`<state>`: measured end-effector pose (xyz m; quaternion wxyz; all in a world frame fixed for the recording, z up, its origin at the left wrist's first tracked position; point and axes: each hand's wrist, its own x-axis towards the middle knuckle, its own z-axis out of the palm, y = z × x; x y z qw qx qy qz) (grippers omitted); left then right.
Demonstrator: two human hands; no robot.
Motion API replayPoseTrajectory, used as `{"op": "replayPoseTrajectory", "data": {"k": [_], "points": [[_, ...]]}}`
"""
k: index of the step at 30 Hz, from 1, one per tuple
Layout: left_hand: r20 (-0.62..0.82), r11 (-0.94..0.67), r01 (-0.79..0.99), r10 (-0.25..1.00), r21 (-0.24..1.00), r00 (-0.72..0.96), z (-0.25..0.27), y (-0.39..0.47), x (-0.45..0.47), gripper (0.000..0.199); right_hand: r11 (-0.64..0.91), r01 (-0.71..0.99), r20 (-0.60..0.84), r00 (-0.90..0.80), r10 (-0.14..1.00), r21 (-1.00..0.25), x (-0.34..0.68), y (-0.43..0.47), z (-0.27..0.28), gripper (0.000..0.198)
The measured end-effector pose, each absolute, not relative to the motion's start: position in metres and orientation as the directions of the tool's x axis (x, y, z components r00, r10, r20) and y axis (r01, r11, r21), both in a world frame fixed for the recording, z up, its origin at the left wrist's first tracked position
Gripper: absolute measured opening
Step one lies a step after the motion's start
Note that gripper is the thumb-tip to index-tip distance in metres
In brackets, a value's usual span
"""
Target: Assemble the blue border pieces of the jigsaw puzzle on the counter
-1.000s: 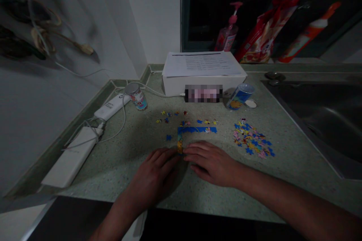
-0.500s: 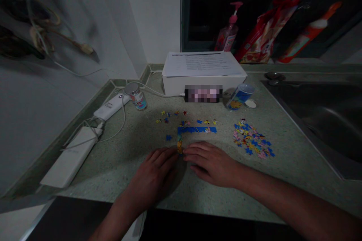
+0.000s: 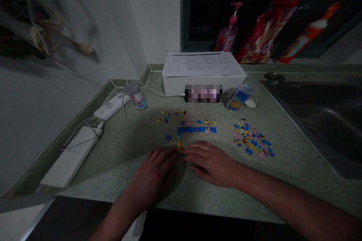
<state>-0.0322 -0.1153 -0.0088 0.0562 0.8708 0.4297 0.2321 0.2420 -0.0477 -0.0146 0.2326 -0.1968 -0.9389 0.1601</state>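
Observation:
An L-shaped run of joined jigsaw pieces (image 3: pixel 195 130) lies on the counter, blue along the top, with a short leg of blue and orange-yellow pieces (image 3: pixel 179 146) coming toward me. My left hand (image 3: pixel 157 169) rests at the left of that leg's lower end, fingers stretched, tips touching or very close to it. From the right, my right hand (image 3: pixel 212 163) lies with extended fingers, its tips beside the same end. Fingertips partly hide the lowest piece. A loose blue jigsaw piece (image 3: pixel 169 137) is left of the leg, and several small pieces (image 3: pixel 166 119) are scattered above.
A heap of loose pieces (image 3: pixel 253 139) lies at right, before the sink (image 3: pixel 316 120). Behind stand a blue canister (image 3: pixel 239 97), its lid (image 3: pixel 250 104), a white box (image 3: pixel 203 67) and a blurred-out device (image 3: pixel 203 93). A jar (image 3: pixel 136 97) and white power banks (image 3: pixel 70 158) with cables sit left.
Both hands stay at the lower end of the puzzle leg, with hardly any movement. The pieces look the same as before.

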Motion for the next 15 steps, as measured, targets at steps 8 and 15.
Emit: {"op": "replayPoseTrajectory", "data": {"k": [8,15], "points": [[0.343,-0.606,0.737,0.789,0.300,0.510,-0.0104,-0.1156,-0.0322,0.039,0.863,0.295,0.349,-0.823,0.447,-0.409,0.2422,-0.0474,-0.0115,0.028],[0.330,-0.589,0.747,0.803,0.309,0.496,-0.0115,-0.1160,-0.0325,0.040,0.873,0.286,0.371,-0.820,0.436,-0.395,0.2416,-0.0469,-0.0127,0.027]]}}
